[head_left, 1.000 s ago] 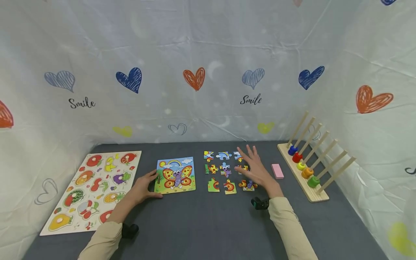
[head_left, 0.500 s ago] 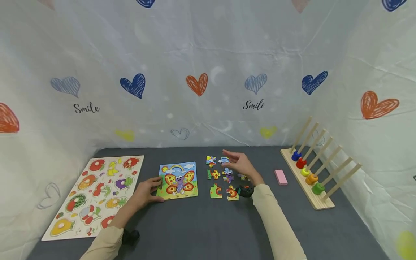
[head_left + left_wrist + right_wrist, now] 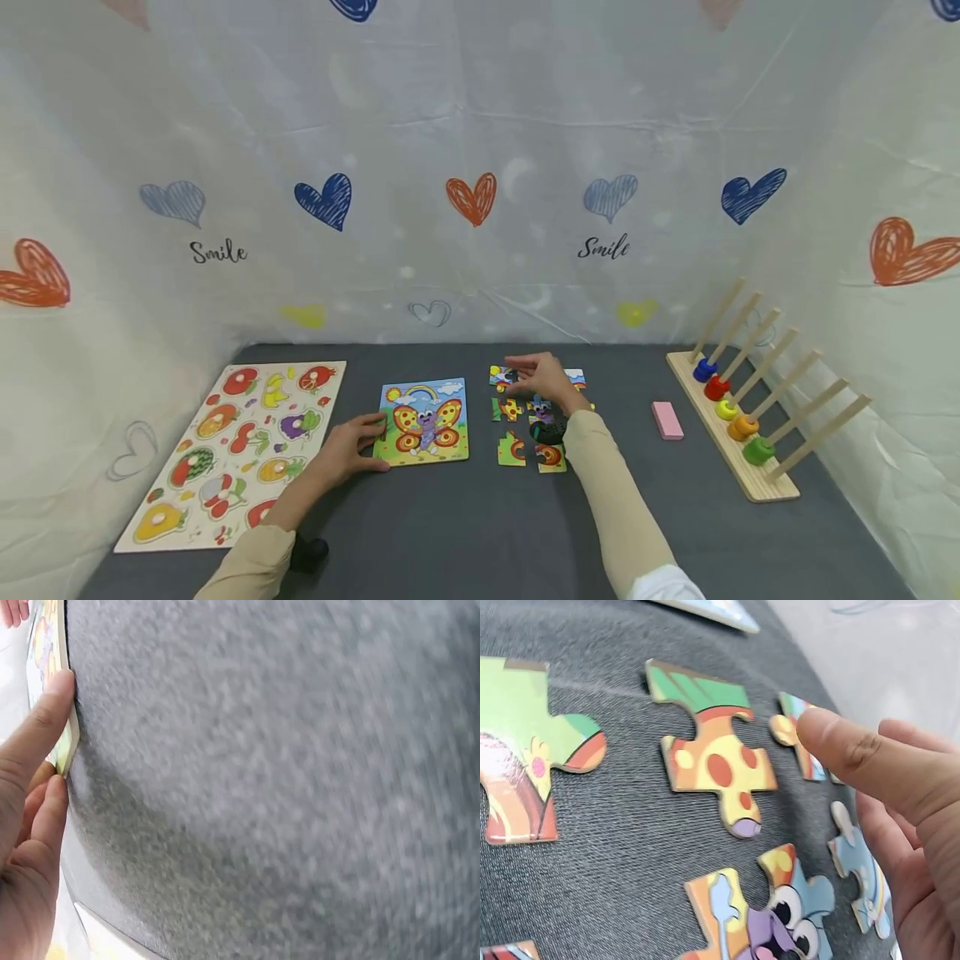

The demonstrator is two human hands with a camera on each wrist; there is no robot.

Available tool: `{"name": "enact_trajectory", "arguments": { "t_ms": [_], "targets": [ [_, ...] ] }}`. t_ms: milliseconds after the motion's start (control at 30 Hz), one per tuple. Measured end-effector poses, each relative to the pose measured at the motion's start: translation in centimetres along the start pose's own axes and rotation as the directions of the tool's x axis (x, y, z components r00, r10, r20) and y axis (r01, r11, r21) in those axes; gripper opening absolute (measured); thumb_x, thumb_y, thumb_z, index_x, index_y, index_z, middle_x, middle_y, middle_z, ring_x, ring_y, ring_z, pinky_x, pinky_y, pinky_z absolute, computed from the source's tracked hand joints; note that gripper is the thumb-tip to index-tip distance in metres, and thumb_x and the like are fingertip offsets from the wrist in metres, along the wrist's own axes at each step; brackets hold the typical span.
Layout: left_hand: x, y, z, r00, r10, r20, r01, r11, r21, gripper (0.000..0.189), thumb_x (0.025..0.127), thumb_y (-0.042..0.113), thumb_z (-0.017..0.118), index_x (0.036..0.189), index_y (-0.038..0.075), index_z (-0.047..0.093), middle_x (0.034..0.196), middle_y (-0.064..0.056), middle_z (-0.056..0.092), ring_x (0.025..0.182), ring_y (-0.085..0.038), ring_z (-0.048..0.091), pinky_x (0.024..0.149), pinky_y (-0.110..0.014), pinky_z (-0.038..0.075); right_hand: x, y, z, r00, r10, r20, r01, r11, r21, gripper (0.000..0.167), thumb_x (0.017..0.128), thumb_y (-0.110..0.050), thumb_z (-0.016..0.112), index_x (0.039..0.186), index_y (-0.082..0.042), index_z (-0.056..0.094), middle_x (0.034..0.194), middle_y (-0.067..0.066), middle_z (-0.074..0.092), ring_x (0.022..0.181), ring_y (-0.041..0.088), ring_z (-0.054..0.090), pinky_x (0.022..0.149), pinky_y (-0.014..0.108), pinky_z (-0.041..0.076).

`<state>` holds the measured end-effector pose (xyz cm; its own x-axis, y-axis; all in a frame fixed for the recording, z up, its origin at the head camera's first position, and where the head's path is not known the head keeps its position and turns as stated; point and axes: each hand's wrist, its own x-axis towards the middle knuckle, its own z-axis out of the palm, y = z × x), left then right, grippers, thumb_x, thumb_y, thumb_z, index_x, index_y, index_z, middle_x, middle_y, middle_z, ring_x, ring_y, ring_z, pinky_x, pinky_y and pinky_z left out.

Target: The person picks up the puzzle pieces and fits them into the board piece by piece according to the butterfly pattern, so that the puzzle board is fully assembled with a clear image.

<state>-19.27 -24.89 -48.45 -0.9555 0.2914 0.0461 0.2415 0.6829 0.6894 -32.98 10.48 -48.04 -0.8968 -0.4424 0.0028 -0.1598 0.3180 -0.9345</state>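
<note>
The right hand (image 3: 542, 379), thumb and fingers parted, hangs just right of the far-left puzzle piece (image 3: 498, 377), contact impossible to tell, and is nearer it than the left hand (image 3: 347, 450), whose parted fingers touch the butterfly board (image 3: 426, 421).

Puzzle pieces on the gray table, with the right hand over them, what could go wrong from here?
The black wrist camera hangs over the loose pieces, so it might knock one askew if it dips. The right hand is close to the sun piece, with others nearby; it could nudge a neighbor. The left hand holds the edge of the butterfly board, and a tug might slide it.
</note>
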Motion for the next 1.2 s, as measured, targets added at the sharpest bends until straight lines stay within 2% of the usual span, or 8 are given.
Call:
{"name": "enact_trajectory", "arguments": {
  "t_ms": [167,300,367,633,867,1067,1200],
  "targets": [
    [0.1,-0.5,-0.2,0.999,0.046,0.015,-0.047,0.998,0.045,0.062,0.073,0.010,0.082,0.124,-0.015,0.056,0.137,-0.029,0.046,0.123,-0.045,0.047,0.091,-0.042,0.048,0.6,0.2,0.6,1.000,-0.003,-0.015,0.000,0.987,-0.161,0.055,0.076,-0.001,0.078,0.128,0.003,0.059,0.132,0.019,0.056,0.123,0.031,0.053,0.096,0.032,0.047],
    [0.4,-0.7,-0.4,0.995,0.091,0.035,-0.094,0.990,0.105,0.061,0.074,0.014,0.082,0.122,-0.014,0.058,0.136,-0.028,0.048,0.124,-0.046,0.045,0.091,-0.044,0.048,0.8,0.5,0.8,0.999,-0.016,-0.040,0.007,0.973,-0.232,0.052,0.075,0.000,0.078,0.125,0.001,0.062,0.128,0.017,0.060,0.120,0.030,0.055,0.095,0.030,0.048],
    [0.6,-0.8,-0.5,0.994,0.097,0.045,-0.101,0.989,0.108,0.061,0.074,0.014,0.082,0.122,-0.014,0.058,0.136,-0.028,0.047,0.124,-0.046,0.045,0.092,-0.044,0.047,0.9,0.6,0.8,0.998,-0.025,-0.049,0.012,0.969,-0.248,0.051,0.075,0.000,0.078,0.124,0.001,0.063,0.127,0.018,0.060,0.120,0.030,0.055,0.095,0.031,0.048],
    [0.7,-0.9,-0.7,0.991,0.116,0.073,-0.123,0.987,0.107,0.059,0.076,0.013,0.080,0.122,-0.015,0.057,0.137,-0.029,0.046,0.124,-0.047,0.044,0.090,-0.041,0.049,1.1,0.9,0.9,0.995,-0.045,-0.084,0.022,0.967,-0.252,0.045,0.078,0.002,0.075,0.122,0.003,0.063,0.122,0.019,0.062,0.116,0.031,0.058,0.094,0.032,0.049],
    [0.6,-1.0,-0.6,0.992,0.105,0.073,-0.111,0.990,0.090,0.060,0.075,0.012,0.081,0.123,-0.015,0.057,0.138,-0.029,0.045,0.124,-0.047,0.045,0.090,-0.040,0.049,1.1,0.8,0.7,0.992,-0.069,-0.105,0.043,0.972,-0.229,0.041,0.078,0.001,0.077,0.117,0.002,0.066,0.117,0.017,0.065,0.109,0.031,0.062,0.089,0.031,0.052],
    [0.6,-0.8,-0.7,0.993,0.096,0.069,-0.103,0.989,0.105,0.060,0.074,0.013,0.081,0.122,-0.015,0.058,0.137,-0.029,0.046,0.124,-0.047,0.044,0.090,-0.041,0.049,1.0,0.0,0.8,0.997,-0.056,-0.059,0.044,0.980,-0.192,0.040,0.077,-0.001,0.078,0.116,0.003,0.067,0.115,0.018,0.066,0.106,0.031,0.064,0.084,0.030,0.054],
    [0.7,-0.7,-0.7,0.993,0.083,0.080,-0.089,0.993,0.075,0.060,0.075,0.010,0.081,0.123,-0.016,0.056,0.138,-0.030,0.044,0.125,-0.047,0.043,0.091,-0.041,0.049,1.2,-0.9,1.4,0.997,-0.075,-0.004,0.073,0.978,-0.194,0.037,0.078,0.000,0.077,0.113,0.003,0.069,0.114,0.018,0.066,0.107,0.031,0.063,0.085,0.028,0.053]
  ]
}}
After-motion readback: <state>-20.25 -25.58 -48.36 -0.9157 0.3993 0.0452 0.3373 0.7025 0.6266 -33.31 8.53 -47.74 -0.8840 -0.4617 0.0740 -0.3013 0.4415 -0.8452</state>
